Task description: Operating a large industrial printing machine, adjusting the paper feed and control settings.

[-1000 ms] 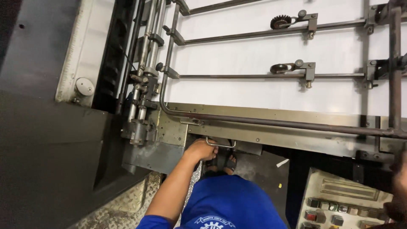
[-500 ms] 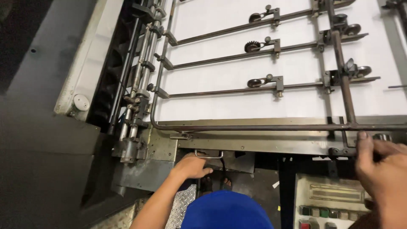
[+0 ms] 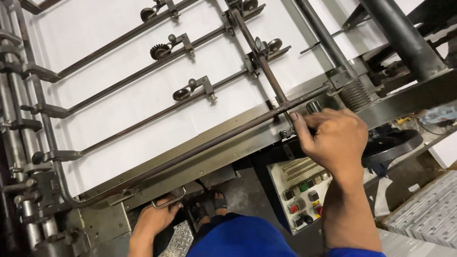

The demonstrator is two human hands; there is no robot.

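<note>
I look down on a printing machine's feed table (image 3: 119,119), a white sheet surface crossed by dark metal rods with small wheels (image 3: 183,93). My left hand (image 3: 154,220) is low at the table's front edge, fingers curled around a small metal pull handle (image 3: 169,200). My right hand (image 3: 331,138) is up at the right end of the long front bar (image 3: 209,143), fingers closed around a small metal part beside a coiled spring (image 3: 354,95).
A control panel (image 3: 300,190) with red, green and black buttons sits below my right hand. A black handwheel (image 3: 392,145) is to its right. Stacked paper (image 3: 423,214) lies at the lower right. Rollers (image 3: 19,143) line the left side.
The view has swung right and tilted. My right hand has risen from the lower right corner up onto the bar's right end. My left hand stays on the pull handle.
</note>
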